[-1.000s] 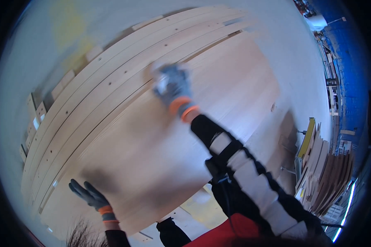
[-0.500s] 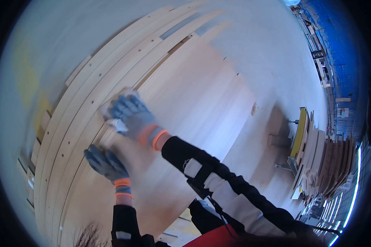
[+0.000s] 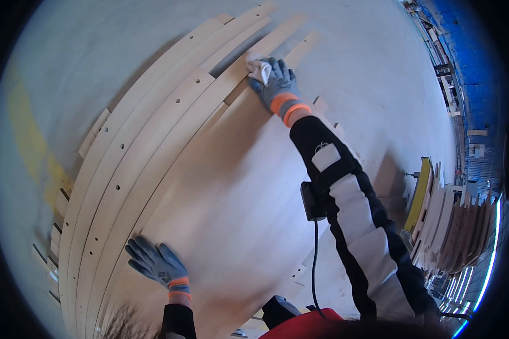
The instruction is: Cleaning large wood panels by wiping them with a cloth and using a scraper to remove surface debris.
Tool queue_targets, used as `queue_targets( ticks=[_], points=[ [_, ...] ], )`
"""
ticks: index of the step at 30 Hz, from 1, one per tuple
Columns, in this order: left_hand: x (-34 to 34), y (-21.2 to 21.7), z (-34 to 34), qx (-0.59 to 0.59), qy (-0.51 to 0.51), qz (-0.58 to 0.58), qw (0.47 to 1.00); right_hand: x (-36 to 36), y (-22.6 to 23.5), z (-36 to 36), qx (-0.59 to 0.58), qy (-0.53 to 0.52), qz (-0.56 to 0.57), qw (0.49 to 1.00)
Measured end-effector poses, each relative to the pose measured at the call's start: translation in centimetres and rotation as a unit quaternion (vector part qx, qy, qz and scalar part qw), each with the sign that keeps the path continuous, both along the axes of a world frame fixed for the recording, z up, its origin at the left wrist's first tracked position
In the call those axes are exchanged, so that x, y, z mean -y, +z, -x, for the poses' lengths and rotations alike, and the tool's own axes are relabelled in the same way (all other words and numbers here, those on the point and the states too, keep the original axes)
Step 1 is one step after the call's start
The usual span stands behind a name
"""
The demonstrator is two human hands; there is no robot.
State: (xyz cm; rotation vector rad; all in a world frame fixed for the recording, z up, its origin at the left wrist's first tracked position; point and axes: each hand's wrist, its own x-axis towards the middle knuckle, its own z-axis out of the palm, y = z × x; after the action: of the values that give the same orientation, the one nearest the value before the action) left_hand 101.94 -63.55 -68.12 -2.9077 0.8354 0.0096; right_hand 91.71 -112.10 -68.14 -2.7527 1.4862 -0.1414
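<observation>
My right hand (image 3: 278, 85), in a grey glove with an orange cuff, is stretched far out and presses a crumpled white cloth (image 3: 259, 70) onto the end part of a pale wooden strip (image 3: 232, 73). Its fingers lie over the cloth's edge. Nearer to me, my left hand (image 3: 157, 263), gloved the same way, rests palm down with fingers outstretched on a broad pale wooden panel (image 3: 209, 203), by the edge where the strips begin. Several long strips with small round holes run side by side to the left of the panel.
A yellow-edged stand (image 3: 417, 195) is at the right, beside a stack of brown boards (image 3: 455, 229). Short wooden blocks (image 3: 96, 133) stick out under the far-left strip. A yellow band (image 3: 31, 135) marks the floor. Dark cable (image 3: 315, 265) hangs from my right sleeve.
My right hand has swept the cloth away from me and to the right, toward the far ends of the strips. My left hand has shifted slightly toward me and stays on the wood.
</observation>
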Motion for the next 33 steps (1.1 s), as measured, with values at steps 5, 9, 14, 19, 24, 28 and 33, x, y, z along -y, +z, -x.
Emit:
queue_targets(
  ticks=[5, 9, 14, 19, 24, 28, 33],
  points=[
    [0.5, -0.1, 0.4, -0.014, 0.001, 0.016, 1.000, 1.1, 0.2, -0.1, 0.013, -0.033, -0.017, 0.999],
    [0.4, 0.1, -0.1, 0.031, -0.019, -0.008, 0.999, -6.0, -1.1, -1.5, 0.149, 0.119, 0.042, 0.981],
    [-1.3, -0.7, -1.3, 0.072, -0.019, -0.047, 0.996, -27.1, 0.7, -6.0, 0.214, 0.300, -0.222, 0.902],
    [-1.1, -2.1, -0.6, 0.124, -0.058, -0.095, 0.986, -28.3, -0.7, -4.0, 0.272, 0.354, -0.144, 0.883],
    [-1.2, -1.9, -0.3, 0.115, -0.040, -0.087, 0.989, -11.1, -0.1, -1.3, 0.219, 0.207, -0.012, 0.953],
    [-2.1, -3.4, -0.5, 0.112, -0.036, -0.086, 0.989, -3.6, -0.7, 6.9, 0.154, 0.044, 0.063, 0.985],
    [-2.0, -2.6, -1.1, 0.120, -0.033, -0.064, 0.990, -7.3, 1.4, 21.1, 0.074, -0.073, 0.032, 0.994]
  ],
)
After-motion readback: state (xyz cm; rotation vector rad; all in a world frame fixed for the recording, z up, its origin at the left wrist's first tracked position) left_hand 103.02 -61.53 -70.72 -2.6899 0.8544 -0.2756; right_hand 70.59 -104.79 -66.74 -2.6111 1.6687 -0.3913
